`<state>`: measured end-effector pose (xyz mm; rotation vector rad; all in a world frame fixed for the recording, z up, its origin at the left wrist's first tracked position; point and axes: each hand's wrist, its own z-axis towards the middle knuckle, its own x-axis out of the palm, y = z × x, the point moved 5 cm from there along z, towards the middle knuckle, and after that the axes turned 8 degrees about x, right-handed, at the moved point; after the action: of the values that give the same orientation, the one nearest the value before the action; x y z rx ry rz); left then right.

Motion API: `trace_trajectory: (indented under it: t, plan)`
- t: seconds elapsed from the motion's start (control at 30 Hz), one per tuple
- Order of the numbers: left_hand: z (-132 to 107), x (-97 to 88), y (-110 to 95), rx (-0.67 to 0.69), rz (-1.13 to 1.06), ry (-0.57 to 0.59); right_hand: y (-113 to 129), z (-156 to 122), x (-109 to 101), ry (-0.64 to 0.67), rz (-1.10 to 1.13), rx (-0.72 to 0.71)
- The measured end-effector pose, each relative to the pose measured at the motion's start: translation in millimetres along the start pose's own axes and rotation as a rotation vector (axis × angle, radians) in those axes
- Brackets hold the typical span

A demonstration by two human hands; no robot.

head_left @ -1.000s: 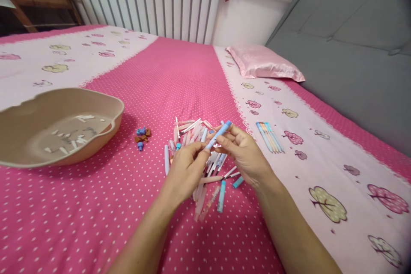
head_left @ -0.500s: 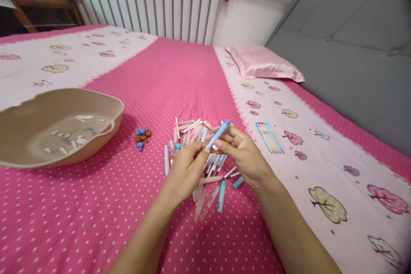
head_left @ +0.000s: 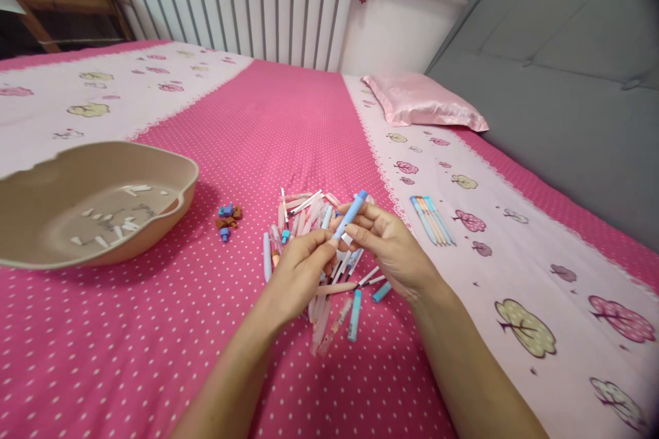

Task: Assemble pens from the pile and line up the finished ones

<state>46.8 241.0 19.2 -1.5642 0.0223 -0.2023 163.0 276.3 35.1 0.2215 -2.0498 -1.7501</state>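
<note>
A blue pen barrel point(head_left: 351, 213) tilts up and away between my two hands, its darker blue end at the top. My left hand point(head_left: 303, 262) is closed around its lower end, where the fingers hide the tip. My right hand point(head_left: 390, 241) grips the barrel from the right with thumb and fingers. Beneath the hands spreads a pile of pen parts point(head_left: 309, 216): pink and clear barrels, white refills with dark ends. Close to me lies a light-blue barrel point(head_left: 355, 315), and a teal piece point(head_left: 382, 291) rests by my right wrist.
At the left stands a beige basin point(head_left: 97, 202) with small white and grey pieces. Blue and brown small parts point(head_left: 226, 221) lie beside it. Several assembled pens point(head_left: 432, 221) are lined up at the right. Farther back are a pink pillow point(head_left: 425, 99) and a grey headboard point(head_left: 556, 82).
The blue barrel has tipped slightly steeper, and its upper end has shifted a little left. Both hands keep nearly the same place and grip.
</note>
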Motion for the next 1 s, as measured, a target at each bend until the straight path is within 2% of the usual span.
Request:
trace_trajectory:
  t: [0.27, 0.7, 1.0]
  plan:
    - [1.2, 0.0, -5.2, 0.078, 0.080, 0.003, -1.9, 0.4, -4.5, -0.024, -0.035, -0.002]
    - [2.9, -0.8, -2.5, 0.087, 0.058, -0.005, -1.3, 1.4, -7.5, -0.100, -0.053, -0.003]
    - [2.0, 2.4, -4.3, 0.042, 0.036, -0.016, -1.3, 1.8, -7.3, -0.121, -0.062, -0.010]
